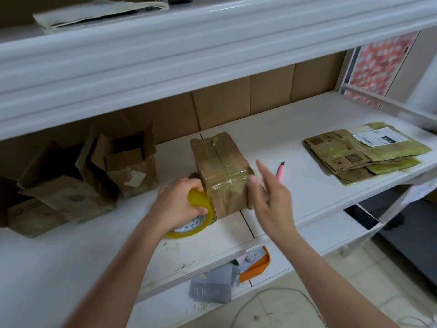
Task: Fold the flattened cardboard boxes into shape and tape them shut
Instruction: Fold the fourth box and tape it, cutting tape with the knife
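Curled round a yellow-edged roll of clear packing tape [197, 213], the left hand [181, 203] makes the only real grip in view: thumb and fingers clamp over the roll's upper rim while its lower edge sits on the white desk [295, 143]. Just right of that grip, touching the roll, stands a small brown cardboard box wrapped in glossy clear tape [223, 172], closed, with a tape seam running along its top and down its near face. On the box's far side from the grip, the right hand [269, 197] is blurred, its fingers spread and fairly straight, holding nothing; whether it touches the box's right corner I cannot tell. Beyond that hand lies a slim pink utility knife [281, 172], flat on the desk. Well to the right of the grip rests a stack of flattened brown cardboard boxes with yellowed tape and a white label [361, 153]. Left of the grip sit several opened, crumpled brown cartons [89, 176] with flaps up.
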A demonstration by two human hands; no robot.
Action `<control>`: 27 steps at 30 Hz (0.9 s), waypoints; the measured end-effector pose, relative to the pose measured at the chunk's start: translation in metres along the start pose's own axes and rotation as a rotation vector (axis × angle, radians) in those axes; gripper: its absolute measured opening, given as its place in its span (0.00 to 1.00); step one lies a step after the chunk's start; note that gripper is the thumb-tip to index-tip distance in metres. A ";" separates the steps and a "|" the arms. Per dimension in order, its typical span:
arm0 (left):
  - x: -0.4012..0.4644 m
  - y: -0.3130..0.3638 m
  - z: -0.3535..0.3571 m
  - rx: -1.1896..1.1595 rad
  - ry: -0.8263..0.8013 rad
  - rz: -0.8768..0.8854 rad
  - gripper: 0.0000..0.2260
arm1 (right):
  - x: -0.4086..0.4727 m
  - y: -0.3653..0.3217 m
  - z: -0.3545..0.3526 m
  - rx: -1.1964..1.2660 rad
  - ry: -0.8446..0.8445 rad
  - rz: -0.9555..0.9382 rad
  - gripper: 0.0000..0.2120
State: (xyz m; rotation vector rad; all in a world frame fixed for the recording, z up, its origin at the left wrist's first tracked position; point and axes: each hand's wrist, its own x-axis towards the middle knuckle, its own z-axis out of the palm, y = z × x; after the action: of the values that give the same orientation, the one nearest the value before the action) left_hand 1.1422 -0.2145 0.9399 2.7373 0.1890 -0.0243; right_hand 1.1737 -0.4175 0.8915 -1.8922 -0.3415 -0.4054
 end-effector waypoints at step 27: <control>-0.010 -0.017 0.000 -0.276 -0.108 -0.039 0.22 | 0.037 -0.004 0.019 -0.491 -0.270 -0.320 0.19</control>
State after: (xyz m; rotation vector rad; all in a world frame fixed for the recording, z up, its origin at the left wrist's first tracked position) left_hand 1.1297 -0.2000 0.9333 2.4497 0.1995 -0.1454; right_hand 1.2077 -0.3965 0.9045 -2.3882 -0.7884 -0.4773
